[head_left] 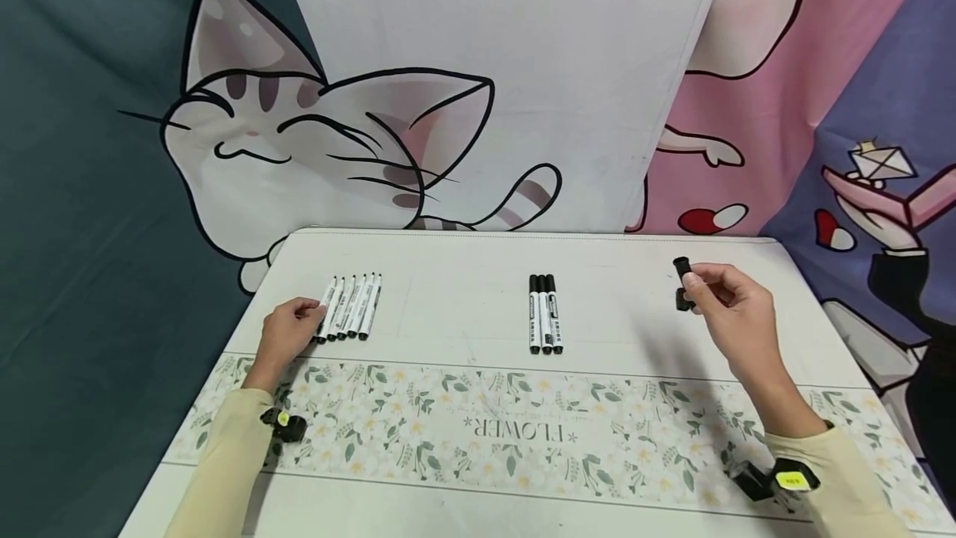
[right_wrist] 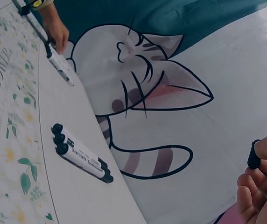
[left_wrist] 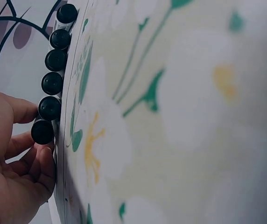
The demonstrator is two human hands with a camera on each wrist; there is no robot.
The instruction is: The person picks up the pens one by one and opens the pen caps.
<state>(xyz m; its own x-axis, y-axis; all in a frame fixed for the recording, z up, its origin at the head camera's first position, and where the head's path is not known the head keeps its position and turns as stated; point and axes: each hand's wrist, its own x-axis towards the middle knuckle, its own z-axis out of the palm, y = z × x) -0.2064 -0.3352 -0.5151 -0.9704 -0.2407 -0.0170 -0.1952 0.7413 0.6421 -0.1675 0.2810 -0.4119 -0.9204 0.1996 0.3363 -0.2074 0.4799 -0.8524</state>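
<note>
On the left, several white markers (head_left: 349,305) lie side by side in a row, their thin dark tips pointing away and black ends nearest. My left hand (head_left: 293,330) is at the row's left side and pinches the outermost marker (left_wrist: 43,132); the left wrist view shows fingers on both sides of its black end. Raised over the right part of the table, my right hand (head_left: 728,305) pinches a small black marker cap (head_left: 681,266) between thumb and finger. Just below that cap shows another black piece (head_left: 682,300), partly hidden behind the fingers.
Three white markers with black caps (head_left: 546,314) lie together mid-table. A printed floral band (head_left: 478,430) crosses the white table (head_left: 448,256) in front of them. Behind the table hangs a cartoon cat cloth (head_left: 582,65). Both wrists wear small black cameras (head_left: 287,424).
</note>
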